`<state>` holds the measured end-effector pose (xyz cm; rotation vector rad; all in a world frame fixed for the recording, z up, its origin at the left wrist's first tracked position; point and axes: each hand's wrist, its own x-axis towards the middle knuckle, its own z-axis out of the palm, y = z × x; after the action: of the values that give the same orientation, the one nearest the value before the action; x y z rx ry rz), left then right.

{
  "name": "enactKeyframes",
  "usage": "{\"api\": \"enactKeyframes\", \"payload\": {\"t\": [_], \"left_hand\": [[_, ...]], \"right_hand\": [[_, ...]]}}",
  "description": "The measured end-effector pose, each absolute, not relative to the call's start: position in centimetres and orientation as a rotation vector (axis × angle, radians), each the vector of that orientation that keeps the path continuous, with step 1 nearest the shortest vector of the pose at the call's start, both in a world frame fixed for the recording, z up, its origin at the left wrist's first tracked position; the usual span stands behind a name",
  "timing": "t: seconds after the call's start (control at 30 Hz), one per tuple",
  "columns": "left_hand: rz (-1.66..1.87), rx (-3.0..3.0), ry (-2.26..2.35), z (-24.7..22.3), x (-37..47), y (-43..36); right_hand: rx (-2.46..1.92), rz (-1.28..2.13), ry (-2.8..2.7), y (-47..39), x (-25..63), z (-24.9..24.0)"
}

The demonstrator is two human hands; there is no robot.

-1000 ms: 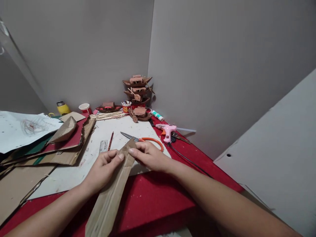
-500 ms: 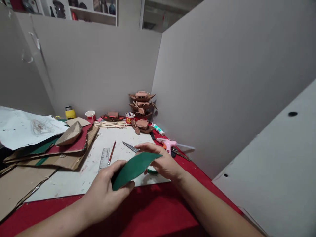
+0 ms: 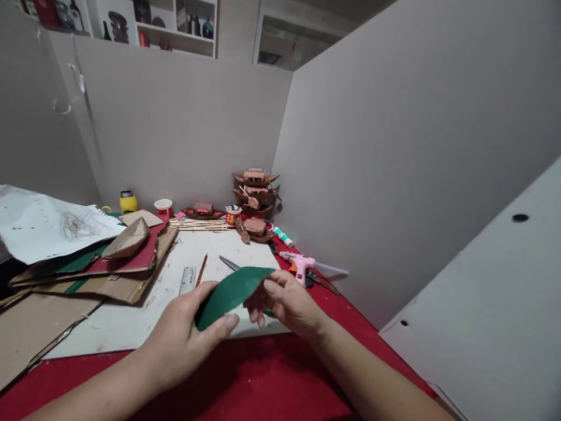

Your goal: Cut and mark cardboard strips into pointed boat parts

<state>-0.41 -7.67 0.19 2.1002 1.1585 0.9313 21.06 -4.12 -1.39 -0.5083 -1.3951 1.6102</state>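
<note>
A leaf-shaped piece of green card (image 3: pixel 234 292) is held up between both hands, arched along its length. My left hand (image 3: pixel 193 324) grips its left end, thumb below and fingers behind. At the other tip, my right hand (image 3: pixel 284 301) has the card between thumb and fingers, its lower fingers curled beneath. Behind the card lie scissors (image 3: pixel 228 262), their handles mostly hidden. A red pencil (image 3: pixel 201 269) and a clear ruler (image 3: pixel 187 280) rest on the white board (image 3: pixel 127 324) just beyond my left hand.
At the left are stacked cardboard sheets (image 3: pixel 140 286) with a folded cardboard boat hull (image 3: pixel 128 238) on top. Several finished model boats (image 3: pixel 255 193) are piled at the back, near thin sticks (image 3: pixel 204 224) and a paper cup (image 3: pixel 163 207). A pink glue gun (image 3: pixel 302 264) lies by the right partition.
The green card has become more strongly arched, and its right tip has shifted slightly left with my right hand. The whole view has tilted a little upward.
</note>
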Motion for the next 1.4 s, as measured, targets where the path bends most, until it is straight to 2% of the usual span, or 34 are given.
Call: {"api": "enactKeyframes", "payload": {"t": [0.17,0.3,0.53,0.8,1.07,1.23,1.3,1.4], "left_hand": [[0.712,1.35,0.867,0.9,0.1,-7.1],[0.625,1.098,0.772,0.1,0.2,-6.0],[0.766,1.534,0.958,-0.1,0.5,-7.1],[0.97,2.167,1.261,0.1,0.2,-8.3],[0.575,1.749,0.921,2.2,0.6,-9.4],[0.41,1.649,0.852,3.4,1.5,-9.3],[0.417,1.724,0.904,3.7,2.1,-9.0],[0.589,1.991,1.032,4.1,2.7,-8.1]], "right_hand": [[-0.505,1.553,-1.321,-4.1,21.0,-1.1],[-0.586,1.505,-1.3,-4.2,20.6,-1.3],[-0.65,1.501,-1.131,-3.9,20.4,-1.3],[-0.574,1.485,-1.296,-4.6,21.0,-0.8],[-0.577,1.39,-1.564,-5.8,21.6,0.3],[-0.555,0.937,-1.771,-6.6,21.1,0.6],[-0.547,0.801,-1.743,-6.4,21.0,0.9],[-0.562,0.86,-1.529,-5.9,21.5,1.7]]}}
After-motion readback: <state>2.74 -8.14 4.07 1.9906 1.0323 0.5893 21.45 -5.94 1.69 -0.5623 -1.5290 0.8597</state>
